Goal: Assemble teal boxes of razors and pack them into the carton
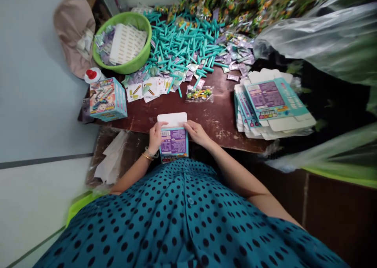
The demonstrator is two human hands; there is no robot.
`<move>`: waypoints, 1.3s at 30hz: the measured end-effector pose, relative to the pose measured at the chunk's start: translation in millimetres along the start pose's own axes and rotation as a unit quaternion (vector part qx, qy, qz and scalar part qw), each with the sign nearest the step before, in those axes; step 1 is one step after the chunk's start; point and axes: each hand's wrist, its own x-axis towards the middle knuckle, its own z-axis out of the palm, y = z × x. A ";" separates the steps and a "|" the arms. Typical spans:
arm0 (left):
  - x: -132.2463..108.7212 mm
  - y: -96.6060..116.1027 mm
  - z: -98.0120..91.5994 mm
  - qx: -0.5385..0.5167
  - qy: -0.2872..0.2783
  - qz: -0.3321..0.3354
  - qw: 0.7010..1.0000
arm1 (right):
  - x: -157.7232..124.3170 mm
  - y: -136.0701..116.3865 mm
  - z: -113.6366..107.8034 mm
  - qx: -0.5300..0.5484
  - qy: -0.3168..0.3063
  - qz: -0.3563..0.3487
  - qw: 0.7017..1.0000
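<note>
Between my two hands is a purple and teal cardboard box point(174, 141), its white end flap point(172, 119) standing up toward the table. My left hand point(155, 136) grips the box's left edge, thumb on the flap's base. On the opposite edge, my right hand point(196, 132) holds it with the thumb near the flap. The lower end of the box reaches my shirt. Just beyond it on the table lies a clear bag of small colourful pieces point(199, 94). White printed cards point(150, 88) are spread to the left of that bag.
Teal plastic sticks point(182, 44) heap at the back, beside small purple packets point(240, 54). A green basin point(144, 60) holds packets and printed sheets. Finished-looking boxes point(107, 99) stand at left; flattened boxes point(271, 103) are stacked at right, near plastic sheeting point(321, 32).
</note>
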 end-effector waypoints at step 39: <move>-2.1 -13.9 13.0 -0.282 -0.087 -0.192 0.936 | 23.3 -18.8 -5.2 0.008 -0.107 0.005 0.994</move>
